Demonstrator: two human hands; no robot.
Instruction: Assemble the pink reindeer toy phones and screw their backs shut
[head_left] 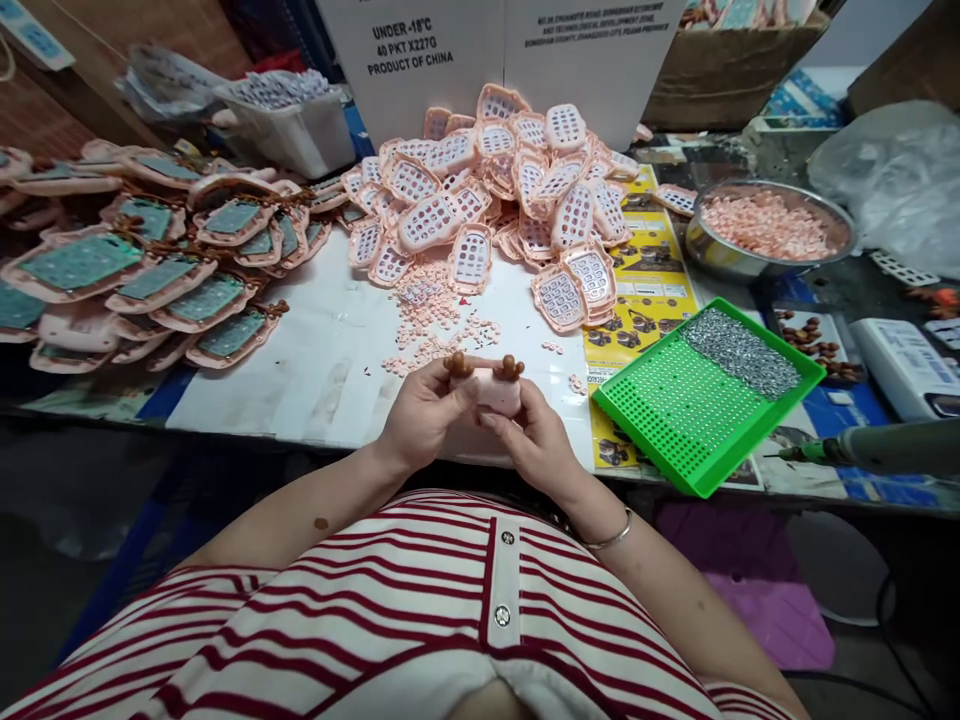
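Note:
Near the table's front edge, my left hand [426, 415] and my right hand [541, 440] both grip a pale pink plastic toy phone shell [498, 392]. Two brown antler-shaped pieces [510, 367] stick up from its far end. My fingers hide much of its sides and underside. Just beyond my hands lie loose small pink button pieces [431, 325]. Farther back is a heap of pink phone front covers [431, 220] with rows of holes. To the left are stacked pink shells with green circuit boards [82, 262], some with brown antlers.
On the right sit a green perforated tray [652, 410] with silver screws [739, 350], a steel bowl [701, 245] of pink pieces, and an electric screwdriver [892, 447] pointing left. A white bin [311, 135] and a large white carton [480, 60] stand at the back.

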